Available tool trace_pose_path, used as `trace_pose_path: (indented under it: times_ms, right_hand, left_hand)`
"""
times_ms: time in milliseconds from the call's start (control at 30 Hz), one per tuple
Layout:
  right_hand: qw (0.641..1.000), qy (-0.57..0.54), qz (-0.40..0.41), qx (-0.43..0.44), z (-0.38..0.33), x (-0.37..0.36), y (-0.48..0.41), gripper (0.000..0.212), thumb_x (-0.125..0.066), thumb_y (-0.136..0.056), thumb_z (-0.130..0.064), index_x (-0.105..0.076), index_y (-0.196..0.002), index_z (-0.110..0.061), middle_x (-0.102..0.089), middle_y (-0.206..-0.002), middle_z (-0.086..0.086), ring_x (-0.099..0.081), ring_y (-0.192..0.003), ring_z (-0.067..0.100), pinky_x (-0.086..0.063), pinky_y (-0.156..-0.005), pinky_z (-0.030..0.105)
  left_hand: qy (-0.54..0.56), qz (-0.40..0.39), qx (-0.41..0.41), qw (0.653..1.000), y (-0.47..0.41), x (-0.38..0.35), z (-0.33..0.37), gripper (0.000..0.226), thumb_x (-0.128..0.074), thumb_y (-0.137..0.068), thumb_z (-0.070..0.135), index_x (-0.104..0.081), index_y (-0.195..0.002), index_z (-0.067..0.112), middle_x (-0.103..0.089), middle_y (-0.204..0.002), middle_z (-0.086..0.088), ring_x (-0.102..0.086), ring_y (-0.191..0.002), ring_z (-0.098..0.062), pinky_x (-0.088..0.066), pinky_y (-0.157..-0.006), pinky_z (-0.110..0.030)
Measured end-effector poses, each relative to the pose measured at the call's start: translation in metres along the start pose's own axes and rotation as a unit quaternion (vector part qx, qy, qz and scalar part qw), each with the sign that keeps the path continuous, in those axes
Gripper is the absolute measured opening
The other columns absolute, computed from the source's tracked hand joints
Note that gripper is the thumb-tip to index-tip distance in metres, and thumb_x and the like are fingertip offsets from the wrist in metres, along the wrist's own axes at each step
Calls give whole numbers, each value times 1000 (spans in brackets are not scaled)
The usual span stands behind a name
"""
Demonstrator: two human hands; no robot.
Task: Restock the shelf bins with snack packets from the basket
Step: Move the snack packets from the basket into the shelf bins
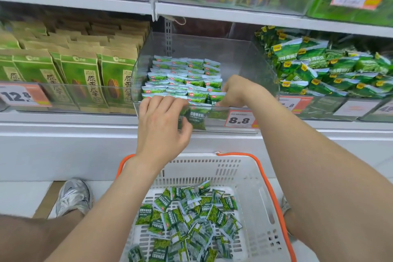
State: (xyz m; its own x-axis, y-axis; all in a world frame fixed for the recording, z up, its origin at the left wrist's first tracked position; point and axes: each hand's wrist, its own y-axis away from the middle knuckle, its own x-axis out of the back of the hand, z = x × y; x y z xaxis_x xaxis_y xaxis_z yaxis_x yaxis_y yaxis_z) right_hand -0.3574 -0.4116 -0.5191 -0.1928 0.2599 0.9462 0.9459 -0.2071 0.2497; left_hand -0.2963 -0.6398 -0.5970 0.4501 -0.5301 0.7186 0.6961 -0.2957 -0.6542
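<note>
Shelf bin, one basket, two hands

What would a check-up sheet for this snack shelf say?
Surface: white shelf holds clear bins.
Job's things: middle bin part filled with rowed packets; orange-rimmed basket holds loose packets.
Clutter: nothing seen.
Grippers: left hand grips a green snack packet at the bin front; right hand reaches among the rows, grip unclear.
Cables: nothing seen.
Surroundings: 8.8 price tag, seed bags left, sneaker below.
</note>
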Motion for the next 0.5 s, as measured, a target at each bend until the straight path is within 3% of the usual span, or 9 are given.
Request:
trace_pose_path:
  times_ms: [67, 167, 233, 267, 333, 400, 500]
  right_hand:
    - [1000, 11, -6, 4, -5, -1, -3, 64, -80, -89, -44, -62, -132, 0, -66, -131, 13, -65, -108, 33, -54, -91, 37]
    - [999, -23, 20, 29, -9, -2, -8, 43, -85, -84, -35, -70, -107, -3, -75, -104, 14, -72, -94, 29, -60, -91, 46]
    - [996, -64, 50, 31, -11, -5, -10, 30, -88, -79, -29, -68, -90, -9, -78, -91, 16, -75, -87, 30, -63, -83, 46]
    - [996, -63, 61, 29, -11, -6, -10, 32, -88, -78, -30, -63, -85, -11, -76, -86, 15, -72, -82, 31, -62, -75, 41]
    - [995, -51, 80, 15, -10, -10, -7, 44, -90, -77, -37, -58, -94, -12, -64, -92, 10, -59, -79, 28, -50, -64, 34]
    - [994, -57, 97, -10, -7, -9, -5, 62, -92, -74, -46, -50, -104, -12, -54, -104, 8, -56, -88, 29, -46, -69, 35]
    - [992, -77, 95, -34, -7, -2, 8, 71, -92, -72, -52, -46, -105, -9, -51, -104, 9, -59, -93, 32, -45, -72, 36]
  left_hand:
    - [0, 2, 1, 1000, 0, -1, 0, 25, -62, -86, 25, -67, -110, 23, -63, -98, 6, -54, -99, -26, -37, -97, -42]
    - [0, 10, -1, 1000, 0, -3, -1, 24, -62, -85, 25, -67, -109, 22, -62, -97, 5, -54, -97, -27, -37, -96, -43]
    - [0, 17, -2, 1000, 0, -4, -1, 24, -62, -86, 25, -67, -109, 21, -62, -96, 4, -53, -96, -27, -36, -96, -43]
    - [1, 20, -2, 1000, 0, -4, -1, 24, -62, -86, 25, -68, -108, 21, -62, -96, 4, -53, -96, -27, -36, -96, -43]
    - [2, 20, -2, 1000, 0, -4, 0, 24, -62, -85, 25, -68, -108, 20, -62, -96, 3, -53, -96, -28, -36, -96, -43]
    - [5, 23, -3, 1000, 0, -4, 2, 24, -62, -85, 26, -67, -108, 19, -62, -97, 3, -53, -96, -28, -36, -96, -43]
    - [26, 34, -9, 999, 2, -5, 3, 31, -63, -86, 23, -66, -115, 16, -63, -111, 0, -55, -107, -30, -35, -106, -45]
